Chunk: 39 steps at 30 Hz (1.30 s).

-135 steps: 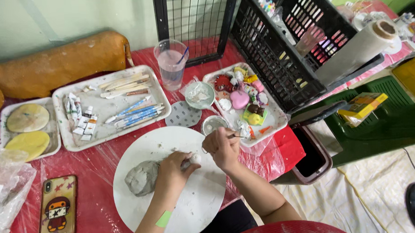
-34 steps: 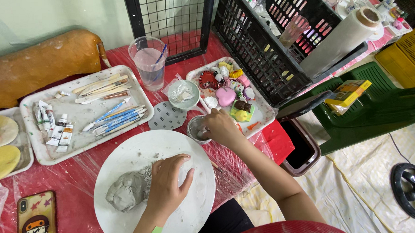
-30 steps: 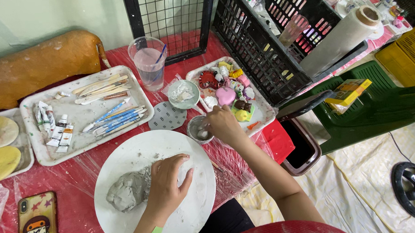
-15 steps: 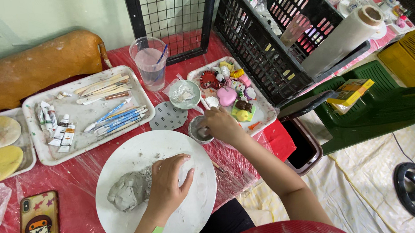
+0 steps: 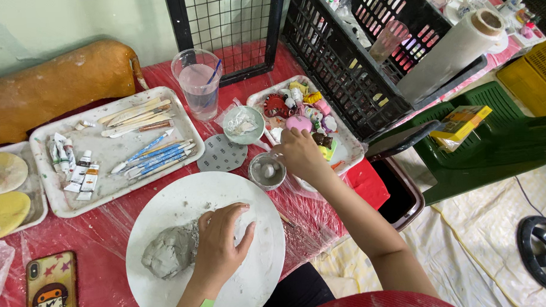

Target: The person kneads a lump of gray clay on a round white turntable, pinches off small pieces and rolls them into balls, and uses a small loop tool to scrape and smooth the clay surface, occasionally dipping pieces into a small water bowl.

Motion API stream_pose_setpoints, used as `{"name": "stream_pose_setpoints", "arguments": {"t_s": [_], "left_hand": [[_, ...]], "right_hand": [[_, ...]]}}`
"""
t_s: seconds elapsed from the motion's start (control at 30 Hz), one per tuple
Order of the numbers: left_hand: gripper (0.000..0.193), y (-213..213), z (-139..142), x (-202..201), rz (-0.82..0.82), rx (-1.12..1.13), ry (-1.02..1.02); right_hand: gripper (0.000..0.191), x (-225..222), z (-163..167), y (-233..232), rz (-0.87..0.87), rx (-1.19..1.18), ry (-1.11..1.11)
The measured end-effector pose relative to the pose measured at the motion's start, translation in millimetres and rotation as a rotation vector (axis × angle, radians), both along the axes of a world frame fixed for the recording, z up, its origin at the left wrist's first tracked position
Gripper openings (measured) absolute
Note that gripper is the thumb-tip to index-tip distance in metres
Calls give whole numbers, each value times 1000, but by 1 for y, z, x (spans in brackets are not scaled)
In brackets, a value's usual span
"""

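Pressing flat, my left hand (image 5: 219,249) is pinning the grey clay lump (image 5: 170,251) on the white round board (image 5: 262,263) so it stays put, while my right hand (image 5: 298,154) is reaching to the small water cup (image 5: 267,171); whether those fingers are pinching anything, I cannot tell.

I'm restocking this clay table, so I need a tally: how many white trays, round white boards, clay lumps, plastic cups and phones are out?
White trays: 3
Round white board: 1
Grey clay lump, under the left hand: 1
Clear plastic cup with cloudy water: 1
Phone: 1
Total: 7
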State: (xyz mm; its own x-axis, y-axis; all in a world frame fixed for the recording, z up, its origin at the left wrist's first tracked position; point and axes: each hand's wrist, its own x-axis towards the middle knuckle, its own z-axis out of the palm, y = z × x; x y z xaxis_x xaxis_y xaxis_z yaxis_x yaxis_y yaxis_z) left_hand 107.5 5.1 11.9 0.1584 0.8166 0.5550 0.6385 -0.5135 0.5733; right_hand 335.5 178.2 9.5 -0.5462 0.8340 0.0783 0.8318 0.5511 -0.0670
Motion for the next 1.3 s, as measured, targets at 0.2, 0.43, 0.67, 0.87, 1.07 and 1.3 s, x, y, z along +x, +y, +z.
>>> {"name": "stream_pose_setpoints", "arguments": {"t_s": [0.2, 0.43, 0.67, 0.87, 1.07, 1.3], "left_hand": [[47, 0, 1, 0, -5, 4, 4], [46, 0, 1, 0, -4, 10, 2], [46, 0, 0, 0, 5, -10, 10], [46, 0, 0, 0, 16, 9, 7], [45, 1, 0, 0, 23, 0, 19], [45, 0, 1, 0, 20, 17, 15]], "right_hand": [[20, -5, -4, -15, 97, 96, 15], [19, -3, -3, -14, 102, -36, 126], [14, -9, -4, -15, 120, 115, -8], [29, -9, -4, -20, 111, 151, 18], [22, -10, -15, -21, 81, 102, -108], [25, -9, -1, -9, 73, 31, 61]]}}
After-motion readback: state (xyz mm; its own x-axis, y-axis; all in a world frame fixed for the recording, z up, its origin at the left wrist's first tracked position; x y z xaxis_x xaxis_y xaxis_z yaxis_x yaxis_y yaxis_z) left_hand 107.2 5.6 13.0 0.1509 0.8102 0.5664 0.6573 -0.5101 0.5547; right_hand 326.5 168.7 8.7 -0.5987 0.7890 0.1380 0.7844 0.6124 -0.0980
